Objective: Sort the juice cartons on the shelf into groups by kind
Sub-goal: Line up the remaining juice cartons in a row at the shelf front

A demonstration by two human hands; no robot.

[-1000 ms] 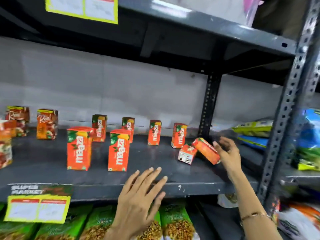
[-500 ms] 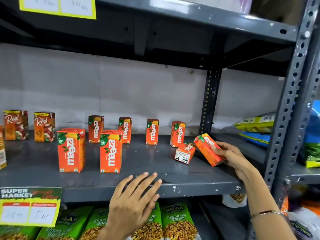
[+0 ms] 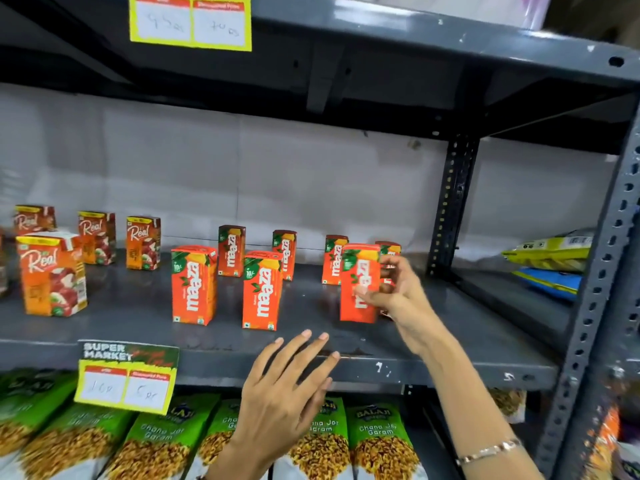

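Right hand [image 3: 393, 292]: an upright Maaza carton [image 3: 358, 282] is pinched in the grip, near the shelf's [image 3: 450, 344] right end, its base at the shelf surface.
Left hand [image 3: 287, 393]: the grip is spread flat, nothing held, fingers laid over the shelf's front edge.
Other Maaza cartons [image 3: 194, 285]: stood mid-shelf, front and back.
Real cartons [image 3: 52, 273]: grouped at the left end.
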